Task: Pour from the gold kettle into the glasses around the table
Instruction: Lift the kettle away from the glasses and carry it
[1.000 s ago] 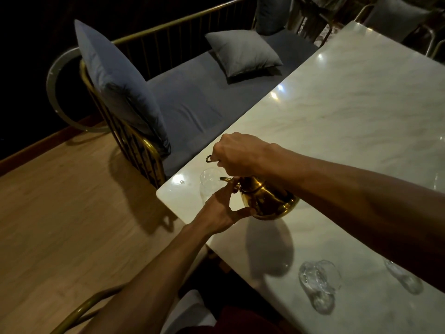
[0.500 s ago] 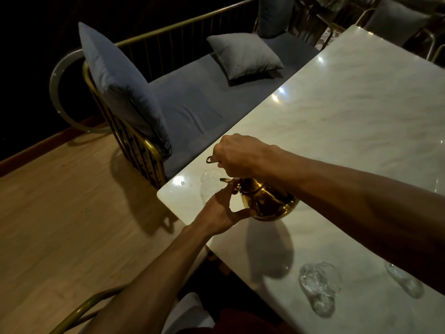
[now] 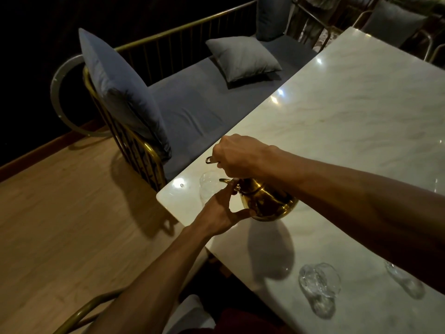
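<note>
The gold kettle (image 3: pixel 267 203) hangs tilted over the near left corner of the white marble table (image 3: pixel 349 121), its spout pointing left at a clear glass (image 3: pixel 209 186) standing by that corner. My right hand (image 3: pixel 238 156) grips the kettle's handle from above. My left hand (image 3: pixel 221 210) holds the glass, thumb reaching toward the kettle's belly and fingers up by the spout. Another clear glass (image 3: pixel 319 284) stands near the table's front edge, and a third glass (image 3: pixel 404 282) shows partly under my right forearm.
A gold-framed bench with a grey seat (image 3: pixel 192 104) runs along the table's left side, carrying grey cushions (image 3: pixel 243 57). A gold chair frame (image 3: pixel 79 314) is at the bottom left on the wooden floor (image 3: pixel 60 213). More chairs stand beyond the table's far end.
</note>
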`<state>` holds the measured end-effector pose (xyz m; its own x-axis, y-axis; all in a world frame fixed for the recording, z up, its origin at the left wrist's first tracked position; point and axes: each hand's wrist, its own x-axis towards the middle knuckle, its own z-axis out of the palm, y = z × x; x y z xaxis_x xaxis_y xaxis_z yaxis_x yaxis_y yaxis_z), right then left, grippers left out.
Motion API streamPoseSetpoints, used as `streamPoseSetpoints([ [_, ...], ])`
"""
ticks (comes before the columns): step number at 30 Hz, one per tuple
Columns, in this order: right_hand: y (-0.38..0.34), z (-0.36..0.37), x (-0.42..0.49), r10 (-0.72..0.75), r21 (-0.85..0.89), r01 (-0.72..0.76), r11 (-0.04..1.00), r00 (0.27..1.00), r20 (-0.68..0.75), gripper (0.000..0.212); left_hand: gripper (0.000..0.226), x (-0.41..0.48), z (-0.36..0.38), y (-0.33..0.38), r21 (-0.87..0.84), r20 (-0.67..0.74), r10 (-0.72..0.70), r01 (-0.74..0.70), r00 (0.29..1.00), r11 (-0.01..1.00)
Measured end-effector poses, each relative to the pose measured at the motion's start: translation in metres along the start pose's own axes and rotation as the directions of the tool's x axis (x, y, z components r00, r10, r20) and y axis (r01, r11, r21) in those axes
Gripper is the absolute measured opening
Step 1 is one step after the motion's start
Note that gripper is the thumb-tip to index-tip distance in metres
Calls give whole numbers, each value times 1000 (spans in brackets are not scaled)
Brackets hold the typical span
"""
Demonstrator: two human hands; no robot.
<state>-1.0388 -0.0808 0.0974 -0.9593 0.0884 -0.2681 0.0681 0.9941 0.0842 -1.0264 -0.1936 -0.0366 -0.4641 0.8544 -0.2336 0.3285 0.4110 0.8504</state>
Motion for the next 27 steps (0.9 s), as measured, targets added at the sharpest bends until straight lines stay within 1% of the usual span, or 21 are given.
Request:
streamPoseSetpoints([
  [5,8,-2,-15,64,81,-61,995,997,-33,33,91,2,-7,0,15,47,40,-40,998,999],
  [9,18,1,-37,187,240,-169,956,981,-53,39,94,1,-13,-3,88,94,149,-157,984,984],
  [12,26,1,-59,261,341,-222,914,962,-74,47,95,4,-15,1,120,125,230,-244,965,962],
  [15,37,1,-86,368,427,-294,855,924,-102,56,95,11,-12,20,124,149,324,-342,934,931],
  [17,45,3,-106,474,487,-364,794,872,-120,60,95,17,-5,36,131,159,385,-406,909,904],
  [20,58,5,-140,606,566,-431,702,780,-157,62,96,29,10,62,99,200,497,-522,844,847],
  [24,76,1,-196,768,628,-518,581,604,-212,60,97,44,39,108,70,269,616,-653,740,754],
  [27,86,0,-240,844,659,-563,499,488,-222,58,96,49,71,139,49,334,668,-720,665,692],
])
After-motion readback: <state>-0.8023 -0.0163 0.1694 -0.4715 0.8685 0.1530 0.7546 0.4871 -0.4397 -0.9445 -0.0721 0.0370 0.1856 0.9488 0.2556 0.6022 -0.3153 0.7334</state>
